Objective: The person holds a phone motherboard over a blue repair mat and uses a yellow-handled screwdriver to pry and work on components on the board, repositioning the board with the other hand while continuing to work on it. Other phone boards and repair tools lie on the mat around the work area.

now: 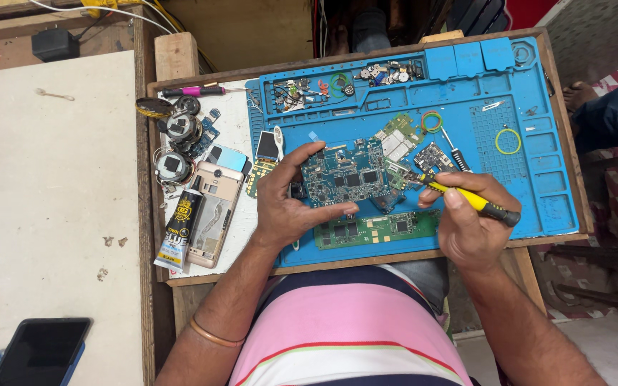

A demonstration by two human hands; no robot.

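view: you look straight down at a small wooden counter [180,275] in the middle of the frame, your striped shirt at the bottom edge.
left hand [289,196]: just left of centre, your fingers curl closed around the left edge of a blue circuit board [345,175], thumb under its lower edge, holding it just above the mat.
right hand [470,218]: right of centre, closed in a pen-like grip on a yellow-handled screwdriver [466,199]; its tip points up and left and meets the right edge of the blue circuit board.
mat: a blue work mat [538,179] covers most of the counter, with small compartments along its top edge holding tiny parts.
below the board: a long green circuit board [377,230] lies flat on the mat, near the lower edge, between your two hands.
above the board: more small boards [400,137] lie in the upper middle of the mat, with a green rubber band [431,121] beside them and a yellow rubber band [508,141] further right.
left of the mat: a gold phone body [212,213] lies face down, a glue tube [179,230] touching its left side, round speaker parts [177,146] above them, and a pink-handled screwdriver [194,91] at the upper left of the counter.
lower left of the frame: a dark phone [41,350] rests on a pale surface.
far right: another person's leg in blue jeans [613,114] shows at the frame edge.
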